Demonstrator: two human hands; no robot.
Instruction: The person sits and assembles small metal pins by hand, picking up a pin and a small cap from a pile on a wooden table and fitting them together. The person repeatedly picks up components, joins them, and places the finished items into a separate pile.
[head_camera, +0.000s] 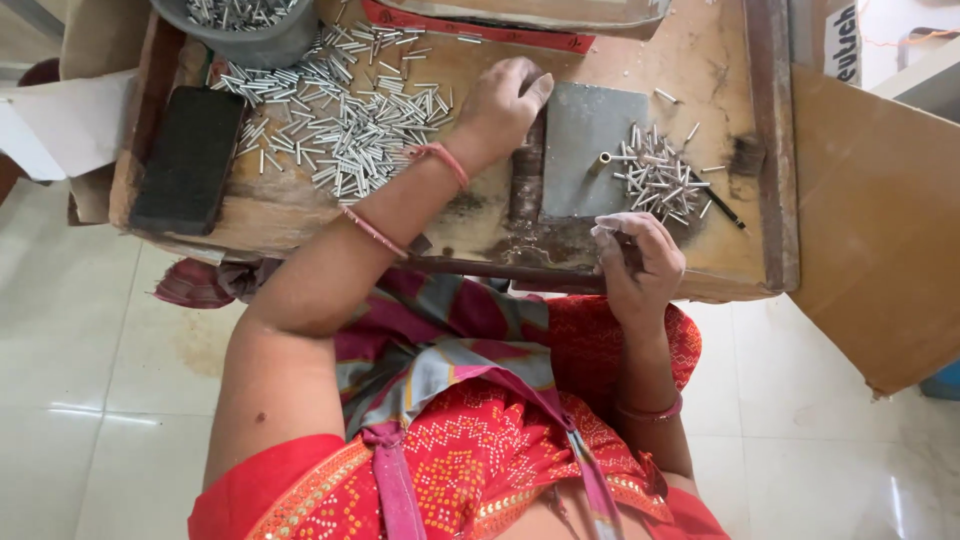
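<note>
Left hand (500, 105) rests loosely curled at edge of grey square metal plate (590, 150) — holds nothing visible. Right hand (637, 262) pinches thin dark rod. Short brass tube (600, 162) lies on plate, long axis sideways, between both hands; left nearer. Small pile of silver pins (660, 175) just beside on worn wooden table (470, 215).

Bright, even daylight over a sharp top-down view, with mild wide-angle bending at the edges.

Soft light spreads with no hard shadows; the white floor tiles (90, 350) carry a pale glare streak at 8 o'clock and another faint sheen at 4 o'clock. The metal tubes (340, 130) glint at 11 o'clock, each one crisply separated, so focus holds across the wooden bench (700, 60). The left hand (500, 105) casts only a thin, soft shadow beneath it. The right hand (640, 260) looks slightly smeared at the fingertips. Straight edges bow gently toward 3 o'clock, and the top right corner is washed out.
</note>
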